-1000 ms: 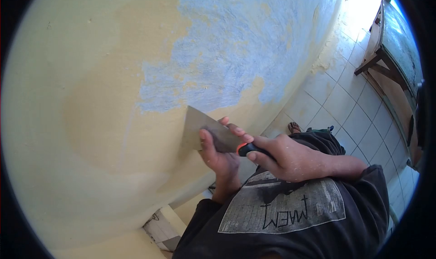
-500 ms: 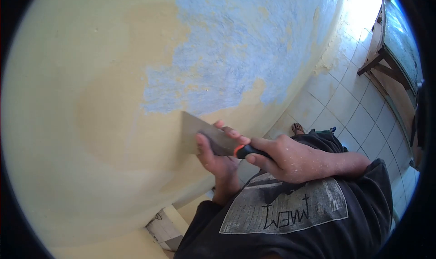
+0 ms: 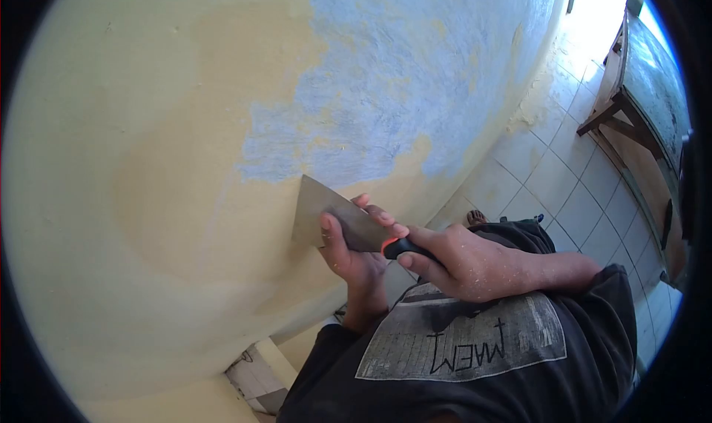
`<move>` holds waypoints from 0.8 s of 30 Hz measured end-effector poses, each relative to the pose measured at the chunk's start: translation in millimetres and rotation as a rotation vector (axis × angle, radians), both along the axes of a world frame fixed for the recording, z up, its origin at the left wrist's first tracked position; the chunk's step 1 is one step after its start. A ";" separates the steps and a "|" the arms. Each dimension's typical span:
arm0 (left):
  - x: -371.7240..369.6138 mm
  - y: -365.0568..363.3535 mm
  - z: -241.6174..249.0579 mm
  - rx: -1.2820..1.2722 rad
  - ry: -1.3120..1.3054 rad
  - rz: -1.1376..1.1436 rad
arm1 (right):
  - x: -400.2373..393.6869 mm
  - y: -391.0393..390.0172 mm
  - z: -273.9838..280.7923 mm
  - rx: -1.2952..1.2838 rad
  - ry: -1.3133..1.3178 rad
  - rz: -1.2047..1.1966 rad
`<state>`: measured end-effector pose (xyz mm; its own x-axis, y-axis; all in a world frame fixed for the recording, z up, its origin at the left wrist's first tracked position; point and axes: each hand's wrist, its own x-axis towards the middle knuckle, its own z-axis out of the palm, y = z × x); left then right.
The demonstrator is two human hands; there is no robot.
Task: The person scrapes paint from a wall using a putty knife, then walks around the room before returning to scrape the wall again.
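My right hand (image 3: 478, 263) is closed round the black and orange handle of a wide metal scraper (image 3: 311, 212), with the index finger stretched along the neck. Under the blade is my left hand (image 3: 352, 256), its thumb on the near face and its fingertips showing past the upper edge, gripping the blade. The blade's far corner reaches the wall (image 3: 163, 245) just below the lower edge of a rough blue patch (image 3: 348, 126). Whether the blade's edge touches the wall is unclear. Beige patches surround the blue one.
A worn table (image 3: 653, 74) with dark wooden legs stands at the upper right on the tiled floor (image 3: 549, 178). One foot (image 3: 476, 217) shows near the wall's base, where pale residue lies. A tiled ledge (image 3: 256, 375) is at the lower left.
The view has shifted slightly, so the blue patch and table sit a little differently in the frame. The blade looks tilted slightly more; both hands keep their hold.
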<state>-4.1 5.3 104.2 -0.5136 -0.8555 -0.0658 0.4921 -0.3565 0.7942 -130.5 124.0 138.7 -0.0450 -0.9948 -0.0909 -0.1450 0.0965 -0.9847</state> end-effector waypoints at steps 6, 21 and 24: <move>-7.9 4.5 -16.1 -0.079 -0.109 -0.001 | -7.3 5.1 -7.2 -0.043 -0.017 -0.014; 4.5 1.7 -10.7 -0.008 0.029 -0.031 | -9.4 1.0 2.6 0.039 -0.019 0.064; -6.7 10.4 -7.0 0.058 -0.047 0.067 | -13.6 2.9 5.8 0.035 -0.012 0.055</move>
<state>-10.8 15.7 97.1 -0.4509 -0.8818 -0.1384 0.4793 -0.3700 0.7958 -144.1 127.0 144.5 0.0114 -0.9920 -0.1258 -0.1388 0.1230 -0.9827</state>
